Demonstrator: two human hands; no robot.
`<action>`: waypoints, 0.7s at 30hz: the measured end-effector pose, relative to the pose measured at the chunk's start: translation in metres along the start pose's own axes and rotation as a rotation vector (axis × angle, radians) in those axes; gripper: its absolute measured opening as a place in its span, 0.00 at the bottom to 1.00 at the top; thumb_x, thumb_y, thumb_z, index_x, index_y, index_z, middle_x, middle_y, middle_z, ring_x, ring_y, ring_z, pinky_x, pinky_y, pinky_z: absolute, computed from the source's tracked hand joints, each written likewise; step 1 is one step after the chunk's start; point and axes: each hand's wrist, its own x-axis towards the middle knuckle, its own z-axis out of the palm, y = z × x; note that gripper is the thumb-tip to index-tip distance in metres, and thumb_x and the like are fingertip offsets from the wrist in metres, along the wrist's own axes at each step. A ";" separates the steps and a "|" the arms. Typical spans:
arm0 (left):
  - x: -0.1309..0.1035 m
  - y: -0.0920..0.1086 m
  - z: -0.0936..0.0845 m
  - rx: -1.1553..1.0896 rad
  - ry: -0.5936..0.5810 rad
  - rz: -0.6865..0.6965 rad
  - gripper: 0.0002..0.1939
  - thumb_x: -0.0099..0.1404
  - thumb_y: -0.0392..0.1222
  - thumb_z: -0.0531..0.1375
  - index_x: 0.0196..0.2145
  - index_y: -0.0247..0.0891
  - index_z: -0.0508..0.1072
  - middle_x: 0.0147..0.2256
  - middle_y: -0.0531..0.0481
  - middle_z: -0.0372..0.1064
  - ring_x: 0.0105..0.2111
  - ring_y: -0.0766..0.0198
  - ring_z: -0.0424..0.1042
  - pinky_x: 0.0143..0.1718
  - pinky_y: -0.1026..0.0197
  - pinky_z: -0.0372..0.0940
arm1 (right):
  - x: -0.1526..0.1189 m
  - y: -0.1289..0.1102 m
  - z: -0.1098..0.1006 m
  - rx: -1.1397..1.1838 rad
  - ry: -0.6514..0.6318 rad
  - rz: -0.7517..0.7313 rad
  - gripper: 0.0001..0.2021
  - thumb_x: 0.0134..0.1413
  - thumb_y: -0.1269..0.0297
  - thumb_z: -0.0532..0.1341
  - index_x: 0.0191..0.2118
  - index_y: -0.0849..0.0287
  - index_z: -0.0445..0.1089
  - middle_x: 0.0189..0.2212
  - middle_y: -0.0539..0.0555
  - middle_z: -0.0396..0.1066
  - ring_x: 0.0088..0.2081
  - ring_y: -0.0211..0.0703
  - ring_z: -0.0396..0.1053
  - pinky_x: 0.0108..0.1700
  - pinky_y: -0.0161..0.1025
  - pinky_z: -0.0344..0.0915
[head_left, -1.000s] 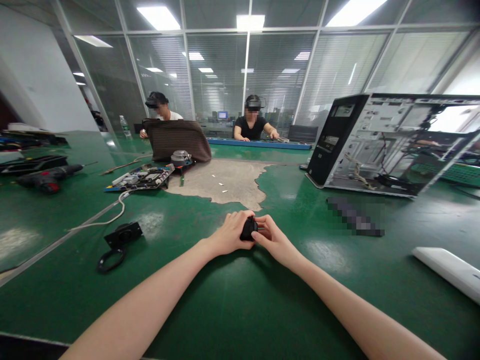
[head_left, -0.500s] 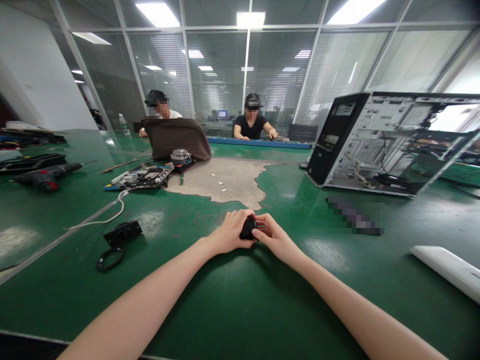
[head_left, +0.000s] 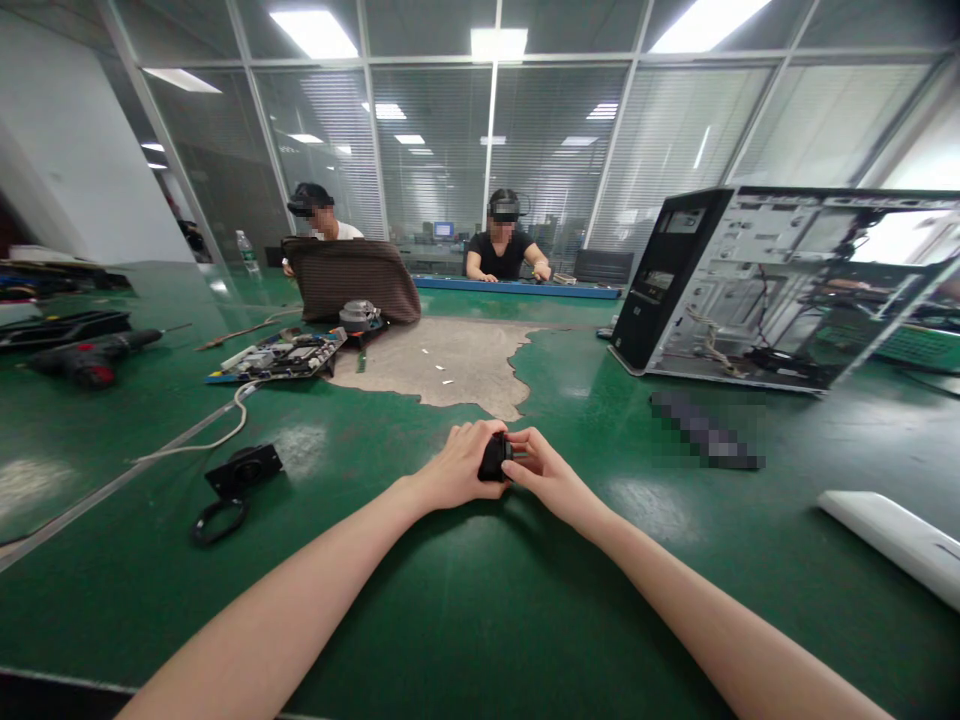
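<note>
A small black object [head_left: 492, 458] is held between both hands over the green table [head_left: 465, 620], near the middle of the view. My left hand [head_left: 461, 465] wraps round its left side, fingers over the top and thumb below. From the right, my right hand [head_left: 546, 470] pinches the object's right side with thumb and fingertips. Further left on the table lie a black square part with a round centre [head_left: 245, 468] and, just in front of it, a black ring [head_left: 218, 521].
An open computer case [head_left: 675, 285] stands at the right, with a blurred dark object [head_left: 705, 430] and a white panel [head_left: 892, 540] nearer. A circuit board [head_left: 281, 357], drill [head_left: 94, 360] and brown-covered object [head_left: 352, 275] are at the left. Two people sit across the table.
The view has shifted very slightly. Both hands keep their hold on the black object, with hardly any movement. The person at the back left has lowered a hand partly behind the brown-covered object.
</note>
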 end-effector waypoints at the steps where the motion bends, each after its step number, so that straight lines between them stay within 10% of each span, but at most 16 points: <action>1: 0.000 0.000 0.000 -0.002 0.000 -0.003 0.30 0.50 0.42 0.60 0.48 0.41 0.52 0.44 0.46 0.60 0.43 0.54 0.61 0.44 0.53 0.54 | -0.001 -0.001 0.000 0.017 -0.002 -0.008 0.13 0.48 0.58 0.60 0.38 0.55 0.58 0.37 0.51 0.65 0.39 0.40 0.67 0.43 0.42 0.64; 21: -0.001 0.005 -0.005 0.023 -0.011 0.003 0.28 0.51 0.44 0.59 0.48 0.41 0.52 0.45 0.46 0.59 0.42 0.54 0.61 0.44 0.52 0.54 | -0.001 0.001 0.002 0.029 0.049 -0.002 0.10 0.50 0.58 0.58 0.35 0.55 0.57 0.35 0.49 0.64 0.34 0.36 0.67 0.40 0.40 0.64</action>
